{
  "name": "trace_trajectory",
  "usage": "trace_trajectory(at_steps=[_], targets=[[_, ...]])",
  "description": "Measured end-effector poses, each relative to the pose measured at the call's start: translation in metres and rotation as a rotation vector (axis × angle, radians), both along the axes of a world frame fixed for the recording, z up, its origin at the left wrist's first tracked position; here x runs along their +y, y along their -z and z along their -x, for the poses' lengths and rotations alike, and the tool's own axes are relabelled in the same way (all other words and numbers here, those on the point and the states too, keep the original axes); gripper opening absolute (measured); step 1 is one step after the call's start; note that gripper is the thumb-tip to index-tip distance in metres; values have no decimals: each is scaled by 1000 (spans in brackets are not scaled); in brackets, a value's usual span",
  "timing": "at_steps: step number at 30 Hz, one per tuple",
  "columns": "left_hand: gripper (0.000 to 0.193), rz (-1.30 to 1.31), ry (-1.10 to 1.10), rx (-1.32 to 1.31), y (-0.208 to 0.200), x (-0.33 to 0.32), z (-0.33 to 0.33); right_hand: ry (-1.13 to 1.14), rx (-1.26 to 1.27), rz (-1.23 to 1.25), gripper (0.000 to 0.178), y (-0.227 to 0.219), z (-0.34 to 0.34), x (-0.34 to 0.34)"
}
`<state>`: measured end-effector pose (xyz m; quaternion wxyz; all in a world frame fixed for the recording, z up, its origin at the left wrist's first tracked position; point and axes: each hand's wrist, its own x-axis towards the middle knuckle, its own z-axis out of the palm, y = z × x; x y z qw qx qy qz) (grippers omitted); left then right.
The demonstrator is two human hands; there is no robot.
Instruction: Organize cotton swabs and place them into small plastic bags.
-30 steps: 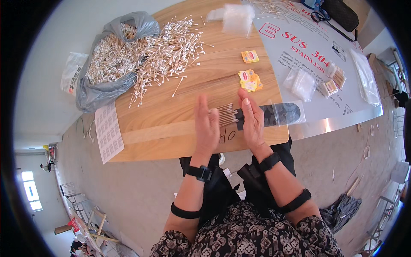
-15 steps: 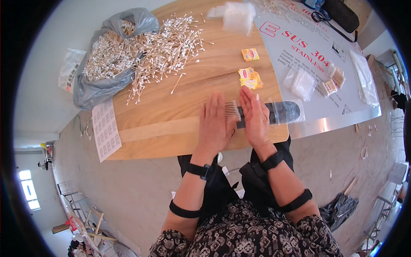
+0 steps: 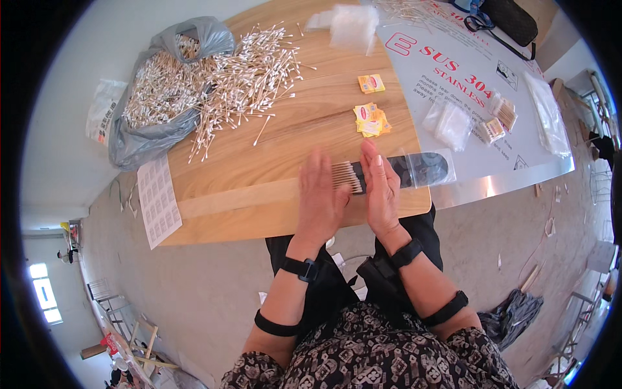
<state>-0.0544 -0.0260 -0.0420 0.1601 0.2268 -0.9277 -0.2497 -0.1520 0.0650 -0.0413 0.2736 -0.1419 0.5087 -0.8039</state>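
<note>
A row of cotton swabs (image 3: 346, 177) lies side by side on the table between my two hands. My left hand (image 3: 319, 198) is at the row's left end, its fingers stretched out and a little blurred. My right hand (image 3: 381, 191) stands on edge at the other end, fingers straight and close together, not gripping anything I can see. Under and beyond the right hand runs a dark flat strip (image 3: 400, 170), its far end inside a clear plastic bag (image 3: 435, 168). Small yellow printed cards (image 3: 370, 120) lie in a pile just beyond my right fingertips.
A grey plastic bag (image 3: 146, 146) spills a large heap of loose swabs (image 3: 249, 74) at the far left. A label sheet (image 3: 160, 204) hangs over the table's left edge. Clear bags (image 3: 354, 27) lie at the back; packed swabs (image 3: 494, 129) rest on the metal sheet (image 3: 470, 185) at right.
The gap between my hands has widened slightly, and more of the swab row shows. The whole view has shifted a little. The piles and bags lie as before.
</note>
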Motion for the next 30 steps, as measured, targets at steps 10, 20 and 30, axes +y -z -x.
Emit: trace_trajectory(at_steps=[10,20,30], targets=[[63,-1094,-168,781,10,-13,21,60,101,-23,49,12,2,-18],[67,163,45,-219,-12,7,-15,-209,1304,-571,44,-4,24,29],[73,194,41,-264,-8,9,-17,-170,1399,-646,45,-1,9,31]])
